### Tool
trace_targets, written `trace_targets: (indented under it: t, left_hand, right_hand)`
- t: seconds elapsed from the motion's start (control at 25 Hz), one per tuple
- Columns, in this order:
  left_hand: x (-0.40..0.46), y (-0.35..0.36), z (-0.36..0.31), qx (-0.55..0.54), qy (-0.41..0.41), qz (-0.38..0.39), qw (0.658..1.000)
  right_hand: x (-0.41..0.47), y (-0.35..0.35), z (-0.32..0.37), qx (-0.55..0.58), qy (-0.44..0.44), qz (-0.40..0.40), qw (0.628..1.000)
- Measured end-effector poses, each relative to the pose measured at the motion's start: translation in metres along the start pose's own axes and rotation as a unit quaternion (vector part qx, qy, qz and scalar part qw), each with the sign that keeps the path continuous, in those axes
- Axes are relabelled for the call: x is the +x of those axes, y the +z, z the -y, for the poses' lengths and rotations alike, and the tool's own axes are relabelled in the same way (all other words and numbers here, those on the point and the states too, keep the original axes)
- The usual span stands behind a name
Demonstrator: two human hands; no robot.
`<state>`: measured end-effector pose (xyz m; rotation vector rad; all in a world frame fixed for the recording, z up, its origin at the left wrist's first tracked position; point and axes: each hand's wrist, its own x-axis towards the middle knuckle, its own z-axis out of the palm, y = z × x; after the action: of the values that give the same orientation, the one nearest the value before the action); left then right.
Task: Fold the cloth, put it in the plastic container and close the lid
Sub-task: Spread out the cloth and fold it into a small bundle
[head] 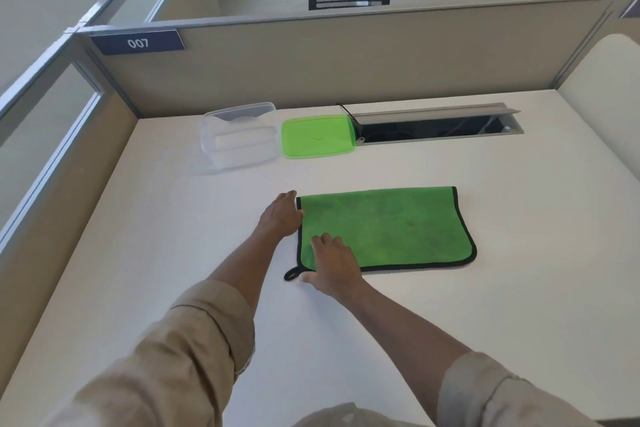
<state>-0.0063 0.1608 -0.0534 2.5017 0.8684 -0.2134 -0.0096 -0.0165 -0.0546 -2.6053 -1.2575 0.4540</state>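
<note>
A green cloth [391, 225] with black trim lies flat on the white desk, folded once into a rectangle, its small black loop at the near left corner. My left hand [282, 215] rests at the cloth's left edge near the far corner, fingertips touching the trim. My right hand [334, 265] lies on the cloth's near left corner, fingers spread and pressing down. The clear plastic container [240, 135] stands open at the back of the desk, with its green lid [318, 136] lying flat beside it on the right.
An open cable tray slot [436, 128] with a raised grey flap sits right of the lid. Beige partition walls [346, 55] close off the back and left of the white desk [519, 288]. Chairs stand beyond the partition.
</note>
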Motion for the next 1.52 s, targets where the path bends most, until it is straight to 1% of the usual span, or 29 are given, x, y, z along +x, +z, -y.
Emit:
trace_targets:
  t: [0.2,0.28,0.4,0.6,0.76,0.84,0.92,1.04,1.12,1.2,1.36,1.52]
  left_hand:
    - [0.012,0.004,0.004,0.007,0.000,0.003,1.000]
    - [0.015,0.005,0.002,-0.003,-0.009,-0.002,1.000]
    - [0.018,0.005,0.002,-0.020,-0.029,-0.011,0.999]
    - [0.018,0.007,0.000,-0.021,-0.034,-0.022,0.999]
    - [0.017,0.004,-0.004,-0.041,-0.035,-0.033,0.998]
    - [0.016,0.003,-0.004,-0.047,-0.033,-0.038,0.998]
    - [0.015,0.000,-0.004,-0.037,-0.026,-0.047,0.998]
    - [0.016,-0.007,-0.003,-0.033,-0.019,-0.066,0.997]
    - [0.018,-0.012,-0.006,-0.052,-0.019,-0.080,0.995]
    - [0.018,-0.018,-0.014,-0.085,-0.024,-0.094,0.992]
    - [0.017,-0.027,-0.042,-0.141,-0.013,-0.116,0.983]
    - [0.012,-0.026,-0.085,-0.173,0.013,-0.129,0.976]
  right_hand:
    - [0.001,0.012,0.018,-0.064,0.023,-0.028,0.997]
    - [0.001,0.015,0.022,-0.088,0.010,-0.035,0.995]
    - [0.002,0.017,0.025,-0.088,-0.019,-0.047,0.995]
    - [-0.006,0.019,0.030,-0.153,-0.074,-0.047,0.984]
    - [-0.002,0.015,0.029,-0.142,-0.066,-0.048,0.987]
    - [0.002,0.016,0.025,-0.094,-0.055,-0.057,0.992]
    - [0.004,0.014,0.022,-0.015,-0.041,-0.072,0.996]
    - [0.002,0.011,0.020,0.075,-0.001,-0.112,0.991]
    - [0.002,0.008,0.020,0.132,0.026,-0.130,0.982]
    - [0.001,0.001,0.019,0.218,0.057,-0.161,0.961]
    - [-0.007,-0.017,0.007,0.375,0.116,-0.210,0.895]
    - [-0.023,-0.034,-0.017,0.453,0.142,-0.233,0.849]
